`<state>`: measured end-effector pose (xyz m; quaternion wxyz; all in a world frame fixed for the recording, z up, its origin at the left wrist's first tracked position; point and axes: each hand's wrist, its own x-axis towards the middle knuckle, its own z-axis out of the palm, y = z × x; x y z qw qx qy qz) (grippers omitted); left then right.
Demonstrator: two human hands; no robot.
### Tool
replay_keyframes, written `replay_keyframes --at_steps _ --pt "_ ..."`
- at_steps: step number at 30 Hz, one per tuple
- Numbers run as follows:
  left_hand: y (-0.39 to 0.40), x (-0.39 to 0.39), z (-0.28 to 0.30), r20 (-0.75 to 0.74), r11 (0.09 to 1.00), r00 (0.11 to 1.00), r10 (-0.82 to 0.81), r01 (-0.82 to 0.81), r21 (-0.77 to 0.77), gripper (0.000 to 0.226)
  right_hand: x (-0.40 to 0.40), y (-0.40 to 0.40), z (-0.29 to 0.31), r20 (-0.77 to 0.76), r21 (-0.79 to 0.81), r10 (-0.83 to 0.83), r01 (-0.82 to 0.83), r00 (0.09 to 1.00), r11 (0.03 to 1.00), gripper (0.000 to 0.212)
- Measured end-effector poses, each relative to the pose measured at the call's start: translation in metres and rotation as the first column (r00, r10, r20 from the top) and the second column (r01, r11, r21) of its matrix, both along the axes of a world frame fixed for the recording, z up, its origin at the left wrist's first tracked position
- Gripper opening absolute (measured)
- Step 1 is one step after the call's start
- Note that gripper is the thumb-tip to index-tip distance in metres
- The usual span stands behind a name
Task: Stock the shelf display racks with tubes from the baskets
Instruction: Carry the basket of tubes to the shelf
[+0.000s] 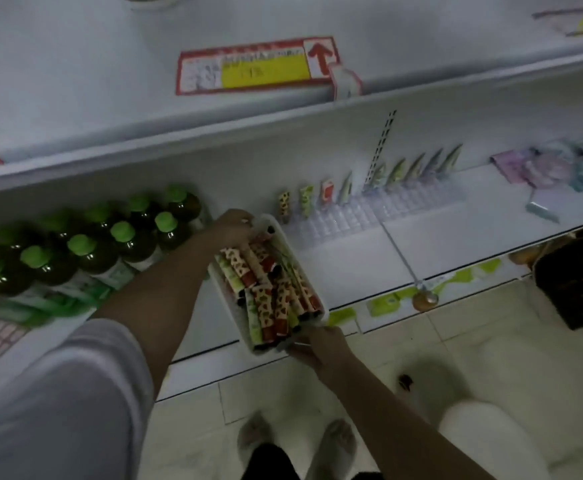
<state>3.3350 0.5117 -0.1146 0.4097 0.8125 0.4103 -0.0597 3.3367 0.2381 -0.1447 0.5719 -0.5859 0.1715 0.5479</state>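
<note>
A white basket (284, 239) full of patterned tubes (269, 289) sits on the lower shelf (352, 265), hanging partly over its front edge. My left hand (232, 226) grips the basket's far end. At the near end, my right hand (321, 348) grips the rim. Behind the basket a clear display rack (369, 213) runs along the shelf's back wall. A row of several tubes (345, 190) stands upright in its back slots; the front slots hold nothing.
Green-capped bottles (85, 247) crowd the shelf left of the basket. Pastel packets (560, 164) lie at the far right. An upper shelf (110, 116) with a red-and-yellow price tag (255, 67) overhangs. A dark crate (581, 282) stands on the tiled floor at right.
</note>
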Motion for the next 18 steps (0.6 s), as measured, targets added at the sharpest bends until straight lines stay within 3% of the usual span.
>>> replay_keyframes --at_steps 3,6,9,11,14,15,18 --pt "0.005 0.008 -0.017 0.056 0.996 0.997 0.060 -0.056 -0.074 0.042 -0.003 0.011 -0.016 -0.034 0.066 -0.034 0.037 0.999 0.997 0.027" --pt "-0.007 -0.007 -0.022 0.219 0.971 0.951 0.217 -0.186 -0.151 0.044 -0.018 0.018 -0.022 -0.081 0.127 -0.055 0.065 0.995 0.990 0.022" --pt "-0.056 -0.050 -0.020 0.417 0.930 0.872 0.255 -0.339 0.141 0.038 -0.024 0.012 -0.022 -0.037 0.100 0.007 -0.003 0.999 0.995 0.023" --pt "-0.102 -0.089 -0.028 0.500 0.848 0.787 0.361 -0.500 0.174 0.035 -0.014 0.006 -0.022 0.205 -0.065 0.192 -0.182 0.960 0.981 0.027" --pt "-0.156 -0.125 -0.043 0.509 0.826 0.689 0.515 -0.558 -0.080 0.038 0.007 0.003 -0.015 0.632 -0.266 0.383 -0.276 0.674 0.924 0.041" --pt "-0.165 -0.129 -0.045 0.504 0.833 0.680 0.533 -0.526 -0.171 0.036 0.011 0.005 -0.010 0.704 -0.280 0.413 -0.309 0.578 0.909 0.045" --pt "-0.164 -0.129 -0.043 0.484 0.836 0.693 0.534 -0.518 -0.180 0.037 0.016 0.013 -0.004 0.789 -0.328 0.515 -0.479 0.334 0.814 0.030"
